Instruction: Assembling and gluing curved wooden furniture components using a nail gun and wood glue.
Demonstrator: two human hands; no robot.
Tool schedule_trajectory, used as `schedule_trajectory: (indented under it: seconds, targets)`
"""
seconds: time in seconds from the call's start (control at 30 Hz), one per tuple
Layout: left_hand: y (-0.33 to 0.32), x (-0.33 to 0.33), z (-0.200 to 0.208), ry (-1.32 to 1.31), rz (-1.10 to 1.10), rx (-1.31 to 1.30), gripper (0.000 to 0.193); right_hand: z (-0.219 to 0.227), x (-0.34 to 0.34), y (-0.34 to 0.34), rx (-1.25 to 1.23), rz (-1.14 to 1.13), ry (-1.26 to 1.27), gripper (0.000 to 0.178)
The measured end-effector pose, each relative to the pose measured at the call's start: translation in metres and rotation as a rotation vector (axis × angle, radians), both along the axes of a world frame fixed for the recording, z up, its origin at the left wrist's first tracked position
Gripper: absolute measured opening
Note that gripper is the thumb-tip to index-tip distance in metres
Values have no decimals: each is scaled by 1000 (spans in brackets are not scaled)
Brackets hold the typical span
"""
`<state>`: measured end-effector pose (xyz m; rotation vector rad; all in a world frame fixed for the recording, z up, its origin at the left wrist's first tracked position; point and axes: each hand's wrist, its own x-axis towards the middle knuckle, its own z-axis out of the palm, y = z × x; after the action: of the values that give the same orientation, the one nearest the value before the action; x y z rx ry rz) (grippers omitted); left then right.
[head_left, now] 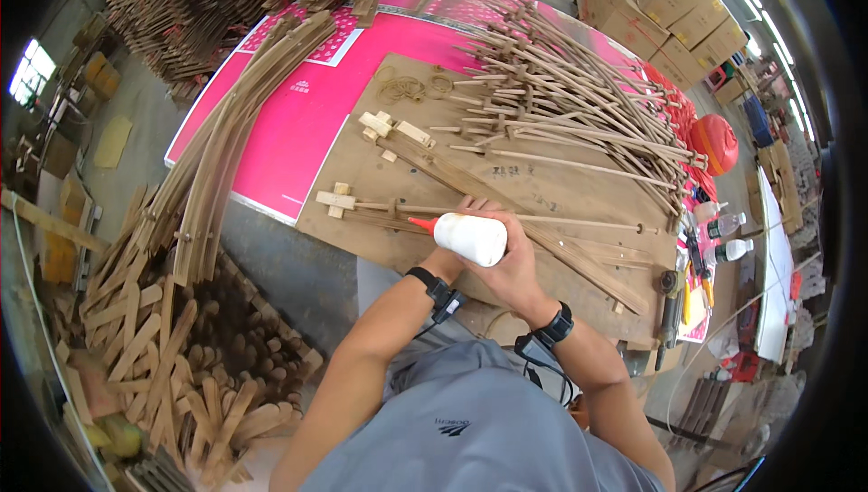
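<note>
Grey tee w/ small dark chest logo, bare forearms, black wristbands w/ cables on both wrists.

From my feed, the board [542, 189] lies straight ahead, resting partly on the sheet [298, 130] that spreads behind it and to its left. On the board, both hands meet near its front edge: my left hand [452, 257] and right hand [515, 261] hold the glue bottle [468, 237] between them, its nozzle toward the left, just over a long stick [561, 221]. Behind that, a heap of sticks [570, 94] fills the board's far right. Curved slats [235, 121] run down the left side, with a pile of flat pieces [181, 356] below them. Boxes [687, 13] stand at far right.
</note>
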<state>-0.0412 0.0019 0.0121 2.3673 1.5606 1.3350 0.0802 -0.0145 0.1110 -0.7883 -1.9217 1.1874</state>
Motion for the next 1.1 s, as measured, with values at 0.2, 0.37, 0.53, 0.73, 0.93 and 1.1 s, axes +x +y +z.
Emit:
schedule_trajectory:
  seconds: [0.2, 0.37, 0.53, 0.73, 0.93, 1.1]
  targets:
    - [-2, -2, 13, -28, -27, -10, 42, 3, -26, 4, 63, 5, -106, 55]
    - [-6, -3, 18, -52, -38, -12, 43, -3, -34, 12, 259, 9, -272, 60]
    - [-12, -6, 24, -80, -54, -7, 44, -13, -38, 8, 259, 3, -346, 60]
    - [-16, -9, 32, -102, -70, 6, 45, -26, -39, 6, 424, -34, -445, 63]
    - [-15, -13, 33, -91, -66, -12, 45, -28, -36, 1, 375, 85, -321, 62]
    - [-7, -8, 12, -265, -157, -168, 56, -49, -34, 5, 408, 63, -232, 73]
